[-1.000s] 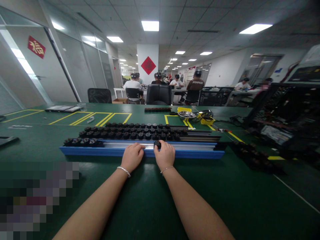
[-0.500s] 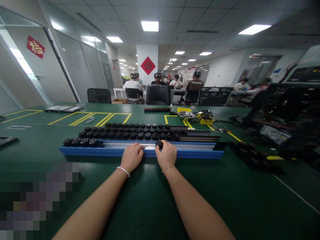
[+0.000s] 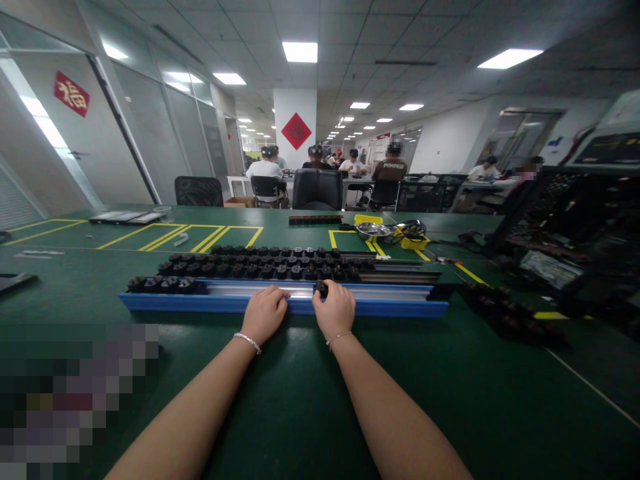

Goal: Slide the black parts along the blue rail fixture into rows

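A long blue rail [image 3: 165,305] with a silvery channel lies across the green table in front of me. Several black blocks with round tops [image 3: 173,285] sit in its left end. My left hand [image 3: 267,309] is closed over the rail's near wall left of the middle, fingertips in the channel. Just to the right, my right hand [image 3: 337,308] pinches a small black block [image 3: 321,288] at the channel between thumb and fingers. My palm and fingers cover part of that block.
Behind the blue rail lie dark rails [image 3: 400,275] with rows of similar black blocks [image 3: 265,270]. More black parts [image 3: 505,310] are at the right. A metal bowl [image 3: 373,230], a yellow tray [image 3: 367,219] and cables stand farther back. Several people sit at tables beyond.
My right hand has shifted very slightly right along the rail with the black block. The left hand stays on the rail in about the same place.
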The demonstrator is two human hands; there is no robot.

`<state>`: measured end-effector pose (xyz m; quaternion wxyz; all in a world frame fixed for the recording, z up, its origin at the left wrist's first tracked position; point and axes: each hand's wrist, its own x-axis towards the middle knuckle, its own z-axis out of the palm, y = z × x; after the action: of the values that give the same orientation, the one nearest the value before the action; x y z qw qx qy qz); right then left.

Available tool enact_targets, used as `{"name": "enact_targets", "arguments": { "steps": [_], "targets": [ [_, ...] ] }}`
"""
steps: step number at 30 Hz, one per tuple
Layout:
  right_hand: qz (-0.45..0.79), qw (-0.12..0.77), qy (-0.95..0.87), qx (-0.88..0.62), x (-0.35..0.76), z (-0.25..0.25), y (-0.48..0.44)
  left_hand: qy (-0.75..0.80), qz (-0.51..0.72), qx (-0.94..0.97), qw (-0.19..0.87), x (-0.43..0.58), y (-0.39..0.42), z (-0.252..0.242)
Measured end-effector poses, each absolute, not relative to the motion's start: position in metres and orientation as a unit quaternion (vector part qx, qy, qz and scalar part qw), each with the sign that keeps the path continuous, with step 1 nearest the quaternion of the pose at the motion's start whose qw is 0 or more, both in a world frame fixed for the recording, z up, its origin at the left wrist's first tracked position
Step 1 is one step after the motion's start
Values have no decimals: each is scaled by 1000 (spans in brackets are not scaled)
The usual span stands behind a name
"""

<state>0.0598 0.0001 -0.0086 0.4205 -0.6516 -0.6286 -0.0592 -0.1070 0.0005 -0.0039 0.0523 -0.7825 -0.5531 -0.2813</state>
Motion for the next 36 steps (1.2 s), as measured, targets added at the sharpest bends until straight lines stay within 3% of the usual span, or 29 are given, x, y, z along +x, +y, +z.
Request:
{"name": "enact_targets", "arguments": {
  "steps": [36],
  "targets": [
    [-73,435,-617,-651,64,-10,2,-556,-284,-780,37,-108,0,-2]
  ]
}}
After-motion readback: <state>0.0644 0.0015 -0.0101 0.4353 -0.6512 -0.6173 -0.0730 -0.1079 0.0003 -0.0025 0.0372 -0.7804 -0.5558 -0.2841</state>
